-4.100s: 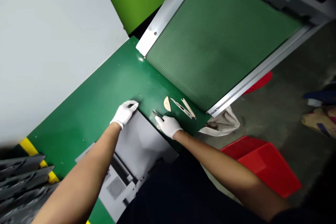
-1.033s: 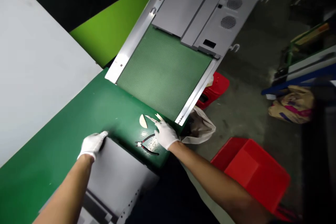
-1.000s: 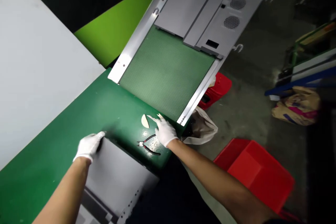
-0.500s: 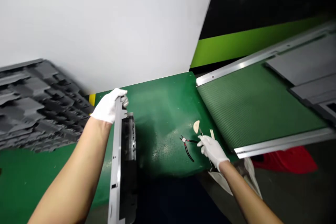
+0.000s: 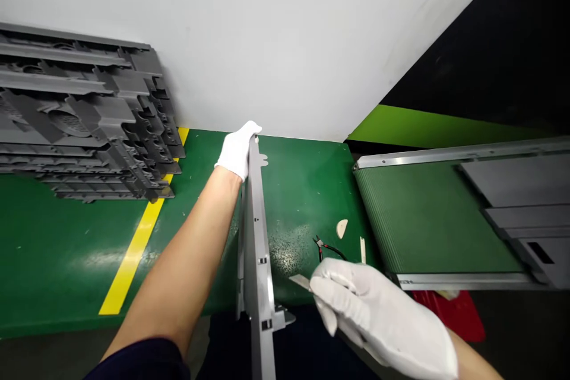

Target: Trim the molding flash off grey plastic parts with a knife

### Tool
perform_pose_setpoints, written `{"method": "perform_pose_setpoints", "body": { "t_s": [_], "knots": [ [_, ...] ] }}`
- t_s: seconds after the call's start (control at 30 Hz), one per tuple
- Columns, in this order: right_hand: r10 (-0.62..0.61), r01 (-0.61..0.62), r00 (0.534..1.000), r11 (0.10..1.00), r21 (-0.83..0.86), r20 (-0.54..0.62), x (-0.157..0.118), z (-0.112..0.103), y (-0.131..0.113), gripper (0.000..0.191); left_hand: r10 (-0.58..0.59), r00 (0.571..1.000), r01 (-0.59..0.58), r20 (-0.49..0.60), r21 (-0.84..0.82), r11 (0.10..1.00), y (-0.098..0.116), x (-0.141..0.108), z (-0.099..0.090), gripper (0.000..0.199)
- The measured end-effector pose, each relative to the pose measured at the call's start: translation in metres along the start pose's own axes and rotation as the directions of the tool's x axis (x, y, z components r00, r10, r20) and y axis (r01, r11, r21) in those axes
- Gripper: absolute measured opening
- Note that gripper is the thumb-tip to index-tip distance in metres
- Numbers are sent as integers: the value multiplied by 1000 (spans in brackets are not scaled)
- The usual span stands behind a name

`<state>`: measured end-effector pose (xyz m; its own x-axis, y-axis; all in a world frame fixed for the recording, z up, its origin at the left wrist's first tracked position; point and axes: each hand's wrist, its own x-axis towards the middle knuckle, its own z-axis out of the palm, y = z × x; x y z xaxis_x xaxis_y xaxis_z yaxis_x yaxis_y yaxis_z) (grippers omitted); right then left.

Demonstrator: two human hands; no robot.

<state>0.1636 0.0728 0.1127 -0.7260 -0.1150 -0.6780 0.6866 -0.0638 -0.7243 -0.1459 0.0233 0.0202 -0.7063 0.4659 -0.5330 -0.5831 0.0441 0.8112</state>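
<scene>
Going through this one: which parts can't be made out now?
In the head view:
Slim silver blade: any handle is hidden inside the white-gloved right hand.
Black-handled metal pliers: one handle's lower end is behind that hand.
Upright gray panel: near end cut off by the bottom edge.
Stacked gray panels: cut off by the left edge.

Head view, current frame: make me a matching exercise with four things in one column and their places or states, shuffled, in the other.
Column one
1. Left hand
2. Right hand
3. Stacked gray parts
4. Pliers

Column two
A. Lying on the green table near a cream half-disc
B. Holding a thin blade
C. At the picture's left, partly covering the yellow stripe
D. Gripping the far end of an upright gray panel

Pairs: 1-D, 2-B, 3-C, 4-A
</scene>
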Motion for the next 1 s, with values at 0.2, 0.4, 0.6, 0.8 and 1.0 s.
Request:
{"method": "perform_pose_setpoints", "body": {
  "t_s": [0.2,0.4,0.6,0.8,1.0],
  "knots": [
    [-324,130,928,742,-657,-183,14,38,-38,54,68,996,-70,-62,-34,997,-3,-12,-19,35],
    [-592,118,792,385,-915,-147,21,71,-41,50,103,993,-104,-58,-5,995,-5,-22,-28,34],
    [-570,38,796,384,-923,-205,15,85,-35,44,100,995,-100,-1,-42,994,-2,-19,-33,33],
    [-516,41,841,360,-932,-162,12,90,-26,30,74,997,-72,23,-66,995,0,-19,-34,34],
    [-587,48,804,213,-976,-89,8,91,-27,21,47,998,-44,42,-85,995,1,-22,-40,37]
  ]
}}
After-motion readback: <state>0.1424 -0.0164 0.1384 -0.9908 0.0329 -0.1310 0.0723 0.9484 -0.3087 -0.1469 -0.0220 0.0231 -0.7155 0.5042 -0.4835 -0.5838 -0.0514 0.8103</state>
